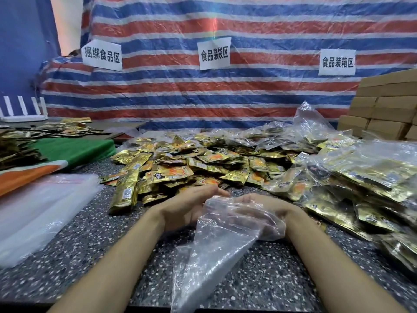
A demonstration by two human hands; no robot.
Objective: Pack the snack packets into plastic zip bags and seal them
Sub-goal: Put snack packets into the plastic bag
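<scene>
A clear plastic zip bag (209,249) hangs from both hands over the speckled table (94,240), its lower end drooping toward me. My left hand (187,206) holds the bag's upper edge with fingers stretched forward. My right hand (264,213) is partly veiled by the plastic and grips the bag's mouth. Just beyond the hands lies a wide heap of gold snack packets (203,161). No packet is visible inside the bag.
A stack of flat empty zip bags (38,211) lies at the left. Filled bags of packets (365,184) pile up at the right. Green and orange cloth (74,150) sits far left, cardboard boxes (383,109) at the back right, a striped tarp (203,91) behind.
</scene>
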